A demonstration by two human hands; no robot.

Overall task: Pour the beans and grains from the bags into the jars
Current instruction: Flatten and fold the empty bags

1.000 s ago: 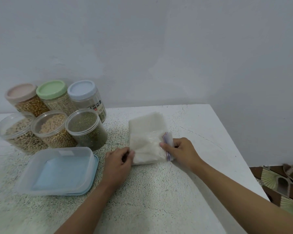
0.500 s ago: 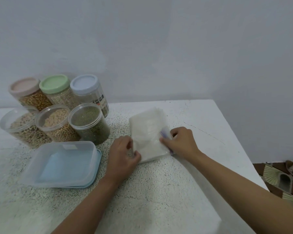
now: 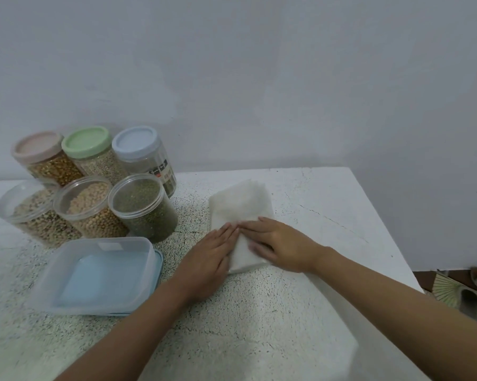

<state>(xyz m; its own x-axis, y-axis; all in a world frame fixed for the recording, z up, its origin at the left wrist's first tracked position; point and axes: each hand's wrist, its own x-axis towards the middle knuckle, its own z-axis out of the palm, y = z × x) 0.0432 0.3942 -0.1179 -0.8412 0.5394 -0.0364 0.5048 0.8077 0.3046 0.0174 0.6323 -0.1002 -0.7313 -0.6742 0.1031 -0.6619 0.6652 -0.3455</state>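
Folded clear plastic bags [image 3: 240, 204] lie flat in a small stack on the speckled white table [image 3: 259, 312], about midway across it and to the right of the jars. Both hands press down on the near half of the stack. The left hand [image 3: 207, 259] lies on its near left edge with the fingers straight and together, pointing to the far right. The right hand [image 3: 281, 243] lies across the near right part with the fingers extended and slightly spread, pointing left. The fingertips of the two hands almost meet on top of the bags. Neither hand curls round anything.

Six jars stand close together at the far left of the table in two rows. In the far row are a pink-lidded jar [image 3: 39, 158] of brown beans, a green-lidded jar [image 3: 90, 149] of pale grain and a blue-lidded jar [image 3: 141, 152] with a label. In the near row are a jar of mixed beans [image 3: 31, 213], a jar of pale round beans [image 3: 91, 210] and a jar of green mung beans [image 3: 144, 207]. I cannot tell whether the near three have clear lids or stand uncovered.

Just near of the jars sits a clear rectangular container [image 3: 100, 273] over a blue lid. A patterned floor [image 3: 452, 290] shows past the table's right edge.
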